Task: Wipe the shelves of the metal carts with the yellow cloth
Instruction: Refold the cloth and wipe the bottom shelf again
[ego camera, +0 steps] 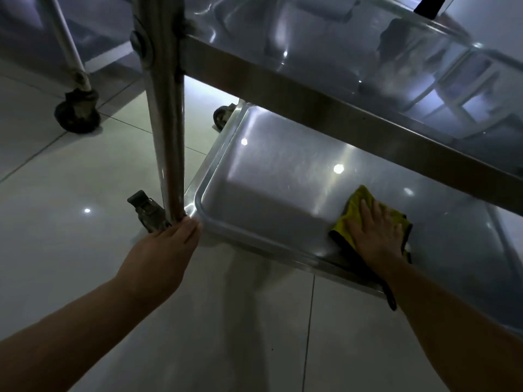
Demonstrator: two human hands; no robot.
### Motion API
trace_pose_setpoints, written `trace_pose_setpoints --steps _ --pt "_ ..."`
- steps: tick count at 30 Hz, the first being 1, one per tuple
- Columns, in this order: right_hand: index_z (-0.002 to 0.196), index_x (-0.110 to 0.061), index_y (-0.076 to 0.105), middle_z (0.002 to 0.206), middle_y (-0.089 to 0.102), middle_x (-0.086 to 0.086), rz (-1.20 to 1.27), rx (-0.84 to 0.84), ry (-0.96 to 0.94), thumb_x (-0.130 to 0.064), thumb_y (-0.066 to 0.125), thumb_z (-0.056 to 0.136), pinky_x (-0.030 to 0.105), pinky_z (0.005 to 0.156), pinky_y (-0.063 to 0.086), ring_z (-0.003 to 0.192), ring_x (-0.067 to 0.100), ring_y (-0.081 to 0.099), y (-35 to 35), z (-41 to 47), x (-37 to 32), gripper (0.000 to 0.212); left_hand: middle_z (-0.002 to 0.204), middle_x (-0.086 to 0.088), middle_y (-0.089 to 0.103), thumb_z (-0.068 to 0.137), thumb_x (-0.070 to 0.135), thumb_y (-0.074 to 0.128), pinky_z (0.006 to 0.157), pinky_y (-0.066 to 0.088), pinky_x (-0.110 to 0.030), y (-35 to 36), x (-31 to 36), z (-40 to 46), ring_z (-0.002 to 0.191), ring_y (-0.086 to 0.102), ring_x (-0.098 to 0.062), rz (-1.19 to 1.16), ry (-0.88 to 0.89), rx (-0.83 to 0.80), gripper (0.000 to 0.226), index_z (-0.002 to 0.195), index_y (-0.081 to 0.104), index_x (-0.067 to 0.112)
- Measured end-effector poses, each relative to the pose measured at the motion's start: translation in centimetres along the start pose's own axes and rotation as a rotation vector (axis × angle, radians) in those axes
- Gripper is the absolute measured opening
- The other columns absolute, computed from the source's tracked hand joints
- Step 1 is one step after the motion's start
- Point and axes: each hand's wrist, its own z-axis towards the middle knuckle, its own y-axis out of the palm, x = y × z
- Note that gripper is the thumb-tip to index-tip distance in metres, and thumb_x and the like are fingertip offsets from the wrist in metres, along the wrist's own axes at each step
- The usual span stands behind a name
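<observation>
Nearest: both bare forearms reach in from the bottom edge over the pale tiled floor [70, 193].

Left hand [167, 244]: at the base of the cart's front upright post [167, 123], where the post meets the corner of the bottom shelf [268, 176]. Grip looks wrapped around the post foot, thumb side toward the shelf rim; fingers are hidden behind the post, so how tight can't be told.

Right hand [376, 233]: palm down, fingers straight and slightly spread, pressing flat on the yellow cloth [355, 206]. No curl round it, just pressure from above.

Cloth: folded, yellow with a dark edge, lying on the bottom shelf near its front rim, right of centre. A dark loop hangs over the rim beside the wrist.

Bottom shelf: shiny steel tray with a raised lip, ceiling-light reflections on it.

Just left of the post foot: a caster with brake tab [147, 213]. Further back, another caster [222, 117] under the shelf's far corner.

Above: the upper shelf [353, 66] crosses the view, reflective.

Far left: a second cart's leg and wheel [77, 111].
</observation>
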Motion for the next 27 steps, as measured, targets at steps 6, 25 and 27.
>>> trace_pose_setpoints --steps 6,25,27 --pt "0.152 -0.031 -0.007 0.161 -0.014 0.002 0.044 -0.055 0.118 -0.053 0.026 0.099 0.051 0.117 -0.006 0.147 0.023 -0.015 0.6 -3.0 -1.6 0.067 0.106 -0.010 0.069 0.036 -0.008 0.084 0.034 0.047 -0.025 0.5 -0.2 -0.4 0.057 0.068 -0.022 -0.087 -0.017 0.018 0.070 0.104 0.072 0.006" --pt "0.153 -0.024 0.019 0.159 0.019 0.009 -0.232 0.115 -0.971 -0.059 0.022 0.090 0.056 0.115 0.011 0.147 0.031 0.016 3.4 -5.1 -20.1 0.072 0.103 -0.022 0.069 0.032 -0.002 0.083 0.032 0.042 -0.025 -1.1 -1.0 0.0 0.055 0.067 -0.030 0.144 0.154 -0.059 0.070 0.101 0.072 -0.004" --pt "0.152 -0.023 0.019 0.158 0.022 0.009 -0.259 0.153 -0.995 -0.057 0.030 0.089 0.052 0.116 0.012 0.145 0.031 0.020 3.7 -5.1 -17.0 0.072 0.102 -0.024 0.068 0.035 -0.004 0.081 0.033 0.043 -0.026 -1.0 -1.0 0.0 0.061 0.068 -0.033 0.169 0.175 -0.058 0.067 0.101 0.071 -0.006"
